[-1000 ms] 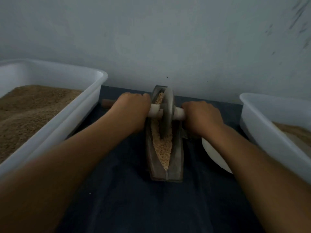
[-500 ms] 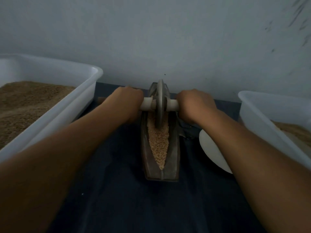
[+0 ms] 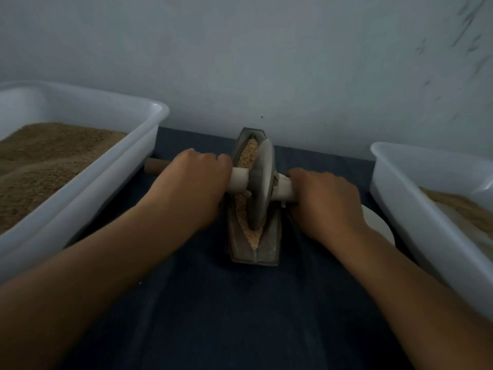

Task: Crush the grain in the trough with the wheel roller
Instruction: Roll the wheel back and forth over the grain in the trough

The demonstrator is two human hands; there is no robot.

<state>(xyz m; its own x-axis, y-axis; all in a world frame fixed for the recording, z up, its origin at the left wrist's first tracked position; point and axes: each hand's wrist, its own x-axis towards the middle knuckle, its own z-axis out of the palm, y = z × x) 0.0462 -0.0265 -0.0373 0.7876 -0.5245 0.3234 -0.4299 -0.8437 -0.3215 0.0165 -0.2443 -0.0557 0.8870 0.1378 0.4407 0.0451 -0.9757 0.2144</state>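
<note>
A narrow dark metal trough (image 3: 254, 253) lies lengthwise on the dark cloth, filled with pale grain (image 3: 248, 153). A grey wheel roller (image 3: 261, 182) stands upright in the trough near its middle, on a pale axle handle (image 3: 238, 180). My left hand (image 3: 194, 182) grips the left part of the axle. My right hand (image 3: 324, 201) grips the right part, slightly nearer to me, so the axle sits a little askew. The wheel hides part of the grain.
A big white tub (image 3: 106, 166) of brown grain stands at the left, another white tub (image 3: 416, 198) at the right. A white plate (image 3: 378, 225) peeks from under my right wrist. A wooden stick end (image 3: 154, 165) lies behind my left hand. The wall is close behind.
The wheel rolled to the far end of the trough, then came back toward me to the middle. Both hands kept hold of the axle.
</note>
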